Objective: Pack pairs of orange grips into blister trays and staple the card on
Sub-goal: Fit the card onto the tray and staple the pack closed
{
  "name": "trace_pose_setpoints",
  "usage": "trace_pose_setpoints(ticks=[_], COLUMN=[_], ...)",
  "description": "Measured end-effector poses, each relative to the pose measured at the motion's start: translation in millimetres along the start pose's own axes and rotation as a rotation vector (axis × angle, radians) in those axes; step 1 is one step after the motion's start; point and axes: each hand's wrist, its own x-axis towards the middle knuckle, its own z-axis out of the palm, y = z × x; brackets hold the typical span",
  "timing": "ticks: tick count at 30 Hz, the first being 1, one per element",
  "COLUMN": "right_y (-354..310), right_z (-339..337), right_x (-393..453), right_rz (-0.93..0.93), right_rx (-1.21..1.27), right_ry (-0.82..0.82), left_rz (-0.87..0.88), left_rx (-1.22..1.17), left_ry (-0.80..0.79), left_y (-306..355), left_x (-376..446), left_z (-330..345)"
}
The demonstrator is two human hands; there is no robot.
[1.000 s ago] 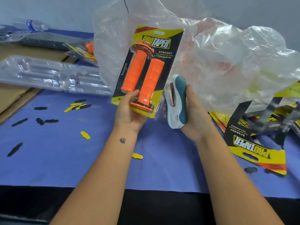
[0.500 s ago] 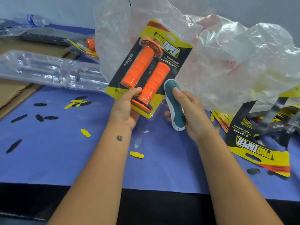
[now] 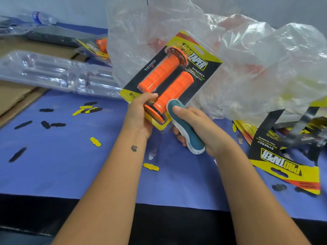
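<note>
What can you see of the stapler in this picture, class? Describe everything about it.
The stapler is small and rounded, with a teal top and a white underside, and looks like plastic. The right hand grips it, thumb pressed on its teal front end. It lies slanted, nose up and to the left, at the lower right edge of the packed blister card, which the left hand holds above the blue table cover. No staples show.

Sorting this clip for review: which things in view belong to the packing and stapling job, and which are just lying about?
Job:
- blister pack of orange grips, gripped by the left hand
- stapler, gripped by the right hand at the pack's lower edge
- empty blister trays
- loose printed cards
- finished pack behind

Lying about:
- punched card scraps
- water bottle
- clear plastic bag
</note>
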Motion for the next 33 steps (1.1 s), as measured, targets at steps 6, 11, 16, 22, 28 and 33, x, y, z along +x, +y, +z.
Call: trace_pose_setpoints(ticks=[6,11,16,22,28,33], right_y=[-3,-5,-4,-2,-1,0], right_z=[1,-1,0,3,6,5], right_x=[0,-3,-4,-3,-1,2], right_rz=[0.034,0.033,0.020,-0.020,-0.041,-0.008], right_rx=[-0.030,-0.068,-0.086,-0.090,-0.020,0.029], right_ry=[-0.005,-0.035,-0.020,-0.007,0.034,0.078], left_rz=[0.014,0.006,-0.012,-0.038,0.002,0.011], left_rx=[0.023,0.016,-0.006,-0.028,-0.253,-0.319], left_ry=[0.018,0.001,-0.015,-0.026,-0.157,-0.203], left_y=[-1,-1,1,3,7,5], left_x=[0,0,1,3,4,3], left_z=[-1,-1,-3,-8,-11,-9])
